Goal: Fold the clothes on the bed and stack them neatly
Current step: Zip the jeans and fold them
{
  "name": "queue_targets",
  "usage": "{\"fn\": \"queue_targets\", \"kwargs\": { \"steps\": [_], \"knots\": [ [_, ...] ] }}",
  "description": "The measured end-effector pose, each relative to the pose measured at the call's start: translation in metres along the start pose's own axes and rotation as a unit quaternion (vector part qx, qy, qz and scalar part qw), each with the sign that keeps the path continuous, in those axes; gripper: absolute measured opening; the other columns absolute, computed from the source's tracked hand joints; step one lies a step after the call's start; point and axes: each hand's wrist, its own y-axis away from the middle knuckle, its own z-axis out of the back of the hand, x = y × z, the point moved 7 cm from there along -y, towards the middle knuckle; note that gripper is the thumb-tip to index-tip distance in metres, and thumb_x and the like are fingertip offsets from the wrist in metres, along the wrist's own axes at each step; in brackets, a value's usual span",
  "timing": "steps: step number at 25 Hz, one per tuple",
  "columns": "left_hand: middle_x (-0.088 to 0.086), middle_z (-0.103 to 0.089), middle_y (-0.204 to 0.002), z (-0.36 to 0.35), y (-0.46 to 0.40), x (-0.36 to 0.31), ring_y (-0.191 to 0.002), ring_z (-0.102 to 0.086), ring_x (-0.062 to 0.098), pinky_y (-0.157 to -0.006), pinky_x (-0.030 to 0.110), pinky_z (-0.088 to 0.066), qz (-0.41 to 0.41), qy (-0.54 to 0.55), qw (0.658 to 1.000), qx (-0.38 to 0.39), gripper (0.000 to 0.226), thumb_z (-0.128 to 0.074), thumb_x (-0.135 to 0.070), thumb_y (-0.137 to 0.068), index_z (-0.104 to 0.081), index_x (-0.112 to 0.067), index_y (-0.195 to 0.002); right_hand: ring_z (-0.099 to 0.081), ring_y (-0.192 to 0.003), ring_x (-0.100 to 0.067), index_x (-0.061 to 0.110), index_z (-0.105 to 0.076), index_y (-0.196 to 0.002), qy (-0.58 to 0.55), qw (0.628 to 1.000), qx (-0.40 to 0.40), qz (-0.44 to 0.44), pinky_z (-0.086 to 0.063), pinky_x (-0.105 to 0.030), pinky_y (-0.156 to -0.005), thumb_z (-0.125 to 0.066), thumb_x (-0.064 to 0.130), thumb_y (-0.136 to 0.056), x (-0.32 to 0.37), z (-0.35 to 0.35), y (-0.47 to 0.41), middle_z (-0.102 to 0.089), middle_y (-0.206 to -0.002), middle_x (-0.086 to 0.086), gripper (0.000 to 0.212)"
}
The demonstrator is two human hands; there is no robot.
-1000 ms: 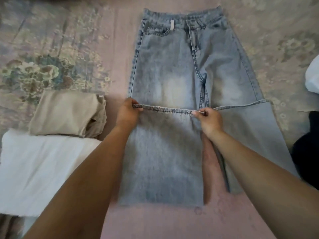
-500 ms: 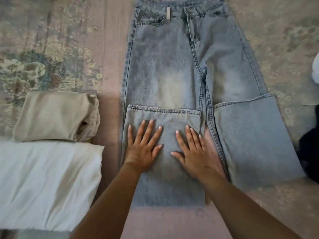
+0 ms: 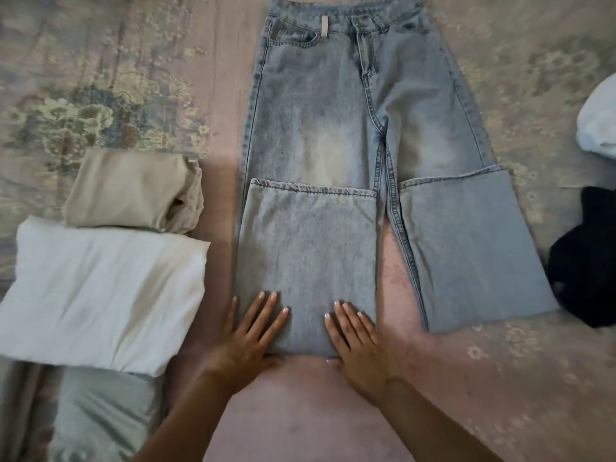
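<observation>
The bed (image 3: 333, 411), pink and flowered, fills the view, and the jeans (image 3: 320, 121) lie flat down its middle, waistband far, both legs folded up at the knee. On the left sit the finished pieces: a white fold (image 3: 100, 295) nearest, a beige fold (image 3: 133, 188) just beyond and touching it, a grey-green piece (image 3: 100, 418) partly under the white. At the right edge wait a black garment (image 3: 586, 261) and a white one (image 3: 600, 121), seemingly not yet folded. Now the hands: a second ago they pinched the left leg's hem and laid it up over the thigh; half a second ago they pressed flat mid-panel; now they have slid down to the crease nearest the person. Left hand (image 3: 246, 335) lies flat, fingers straight and spread, on the fold's left corner; right hand (image 3: 360, 341) flat likewise on the right corner, gripping nothing. So the leg fold looks smoothed and set, and I judge the next step is folding the jeans lengthwise or up toward the waistband.
</observation>
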Motion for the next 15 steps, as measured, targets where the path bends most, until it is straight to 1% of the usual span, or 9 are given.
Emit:
{"fn": "queue_targets", "kwargs": {
  "steps": [2, 4, 5, 8, 9, 11, 13, 14, 15],
  "knots": [
    [0.017, -0.062, -0.132, 0.007, -0.005, -0.001, -0.123, -0.06, 0.032, -0.096, 0.053, -0.051, 0.005, -0.012, 1.0, 0.028, 0.074, -0.037, -0.014, -0.091, -0.008, 0.0, -0.158, -0.053, -0.135, -0.027, 0.01, -0.058, -0.139, 0.006, 1.0, 0.002, -0.014, -0.03, -0.041, -0.119, -0.063, 0.042, -0.085, 0.0, 0.007, -0.002, -0.057, -0.145, -0.011, 0.063],
    [0.02, -0.071, -0.115, 0.023, -0.007, 0.0, -0.104, -0.071, 0.032, -0.079, 0.049, -0.059, 0.028, -0.007, 0.999, 0.02, 0.049, -0.019, 0.009, -0.096, -0.046, 0.008, -0.137, -0.048, -0.14, -0.029, 0.005, -0.052, -0.144, 0.0, 1.0, 0.02, -0.018, -0.036, -0.042, -0.117, -0.058, 0.023, -0.092, 0.002, 0.015, 0.0, -0.052, -0.15, -0.013, 0.055],
    [0.022, -0.072, -0.107, 0.035, -0.007, 0.002, -0.097, -0.073, 0.033, -0.071, 0.048, -0.06, 0.046, -0.008, 0.999, 0.018, 0.049, -0.015, 0.012, -0.097, -0.06, 0.007, -0.117, -0.046, -0.142, -0.031, 0.003, -0.049, -0.145, -0.005, 0.999, 0.03, -0.019, -0.036, -0.043, -0.117, -0.053, 0.014, -0.092, 0.003, 0.02, 0.002, -0.05, -0.151, -0.014, 0.054],
    [0.031, -0.067, -0.113, 0.069, -0.009, 0.017, -0.109, -0.066, 0.045, -0.056, 0.048, -0.059, 0.167, 0.08, 0.981, 0.055, 0.029, -0.047, 0.018, -0.076, -0.067, 0.007, -0.095, -0.052, -0.136, -0.032, 0.0, -0.054, -0.14, 0.007, 1.0, 0.015, -0.01, -0.042, -0.043, -0.114, -0.043, 0.004, -0.089, 0.0, 0.049, 0.007, -0.057, -0.144, -0.016, 0.053],
    [0.035, -0.059, -0.128, 0.076, -0.01, 0.024, -0.122, -0.058, 0.05, -0.061, 0.051, -0.06, 0.252, 0.159, 0.952, 0.065, 0.03, -0.055, 0.02, -0.076, -0.066, 0.01, -0.102, -0.053, -0.135, -0.033, -0.001, -0.055, -0.139, 0.015, 1.0, 0.009, 0.001, -0.044, -0.043, -0.113, -0.043, 0.003, -0.089, 0.001, 0.057, 0.011, -0.058, -0.142, -0.017, 0.052],
    [0.033, -0.037, -0.15, 0.078, -0.006, 0.039, -0.139, -0.039, 0.049, -0.096, 0.056, -0.052, 0.456, 0.315, 0.831, 0.05, 0.034, -0.056, 0.015, -0.089, -0.063, 0.008, -0.121, -0.056, -0.131, -0.036, -0.005, -0.056, -0.136, 0.012, 1.0, -0.003, 0.008, -0.047, -0.042, -0.11, -0.047, -0.001, -0.087, 0.001, 0.069, 0.017, -0.059, -0.14, -0.021, 0.05],
    [0.03, -0.045, -0.143, 0.083, -0.012, 0.045, -0.132, -0.047, 0.044, -0.11, 0.046, -0.041, 0.588, 0.396, 0.705, -0.006, 0.036, -0.051, 0.015, -0.091, -0.065, 0.004, -0.122, -0.057, -0.129, -0.04, -0.01, -0.056, -0.134, -0.037, 0.999, -0.012, -0.009, -0.049, -0.044, -0.108, -0.054, -0.009, -0.083, 0.0, 0.075, 0.019, -0.059, -0.137, -0.026, 0.051],
    [0.028, -0.055, -0.133, 0.089, -0.024, 0.045, -0.124, -0.054, 0.042, -0.107, 0.043, -0.042, 0.61, 0.412, 0.677, -0.032, 0.038, -0.05, 0.016, -0.09, -0.065, 0.002, -0.121, -0.054, -0.131, -0.043, -0.012, -0.052, -0.135, -0.086, 0.996, -0.006, -0.016, -0.046, -0.047, -0.11, -0.054, -0.013, -0.082, -0.001, 0.077, 0.019, -0.056, -0.138, -0.03, 0.053],
    [0.025, -0.062, -0.125, 0.099, -0.041, 0.043, -0.118, -0.058, 0.039, -0.103, 0.041, -0.044, 0.603, 0.414, 0.68, -0.053, 0.04, -0.049, 0.017, -0.088, -0.066, 0.001, -0.121, -0.051, -0.133, -0.044, -0.014, -0.049, -0.137, -0.128, 0.992, 0.006, -0.014, -0.044, -0.048, -0.111, -0.054, -0.016, -0.082, -0.003, 0.079, 0.021, -0.053, -0.14, -0.032, 0.054]
  ]
}}
